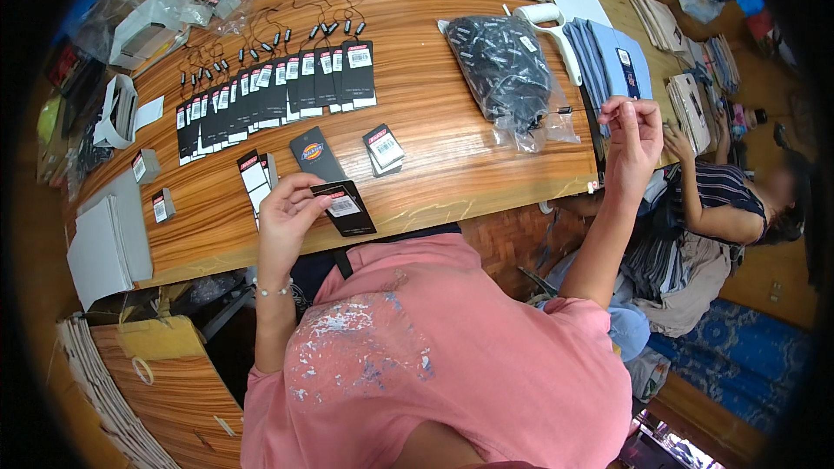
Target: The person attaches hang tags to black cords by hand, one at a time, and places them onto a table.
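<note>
My left hand (287, 208) pinches a black hang tag (346, 208) with a white sticker, at the near edge of the wooden table (443, 135). My right hand (632, 135) is raised past the table's right end, fingertips pinched on something thin and small that I cannot make out. Beside the held tag lie a larger black card (314, 152) and a small stack of tags (383, 148). A long overlapping row of black tags with strings (278, 91) runs across the table further back. A clear bag of black loop fasteners (508, 69) lies near my right hand.
Another person (721, 208) sits on the floor at the right, handling paper stacks. Folded blue garments (612, 61) and a white tagging gun (547, 22) lie at the table's right end. Grey cards (104, 243), small boxes and plastic bags crowd the left side.
</note>
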Tool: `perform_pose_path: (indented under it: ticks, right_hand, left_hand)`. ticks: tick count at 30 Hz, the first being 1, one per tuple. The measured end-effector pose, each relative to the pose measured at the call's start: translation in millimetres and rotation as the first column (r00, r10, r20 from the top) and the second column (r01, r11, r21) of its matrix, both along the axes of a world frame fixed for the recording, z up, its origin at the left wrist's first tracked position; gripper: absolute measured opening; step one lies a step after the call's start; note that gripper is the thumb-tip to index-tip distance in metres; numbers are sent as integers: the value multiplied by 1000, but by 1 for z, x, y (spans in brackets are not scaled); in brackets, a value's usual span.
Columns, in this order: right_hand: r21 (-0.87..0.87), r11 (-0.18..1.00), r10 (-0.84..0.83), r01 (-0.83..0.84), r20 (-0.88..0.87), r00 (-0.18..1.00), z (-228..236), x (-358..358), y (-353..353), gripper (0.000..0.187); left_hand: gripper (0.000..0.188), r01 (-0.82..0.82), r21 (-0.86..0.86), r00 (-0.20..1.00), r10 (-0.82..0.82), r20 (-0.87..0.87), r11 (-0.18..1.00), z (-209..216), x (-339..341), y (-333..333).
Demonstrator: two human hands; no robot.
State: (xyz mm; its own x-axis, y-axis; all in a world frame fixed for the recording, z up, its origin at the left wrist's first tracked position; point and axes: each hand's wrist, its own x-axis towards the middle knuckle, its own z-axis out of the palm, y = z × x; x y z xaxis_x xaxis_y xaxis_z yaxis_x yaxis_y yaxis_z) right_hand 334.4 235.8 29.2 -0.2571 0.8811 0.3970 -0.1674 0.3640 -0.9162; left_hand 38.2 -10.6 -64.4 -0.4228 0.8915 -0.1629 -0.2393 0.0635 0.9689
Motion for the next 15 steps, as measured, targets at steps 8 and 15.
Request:
perform_pose_path:
  ticks: [8,15]
  right_hand:
    - [282,952,-106,118,-57,993,19,-26,-4,8]
    - [406,913,-45,48,-16,999,58,-37,-14,6]
  left_hand:
    - [13,393,0,892,-382,-244,919,46,5,42]
    - [8,710,220,702,-647,-298,669,77,29,113]
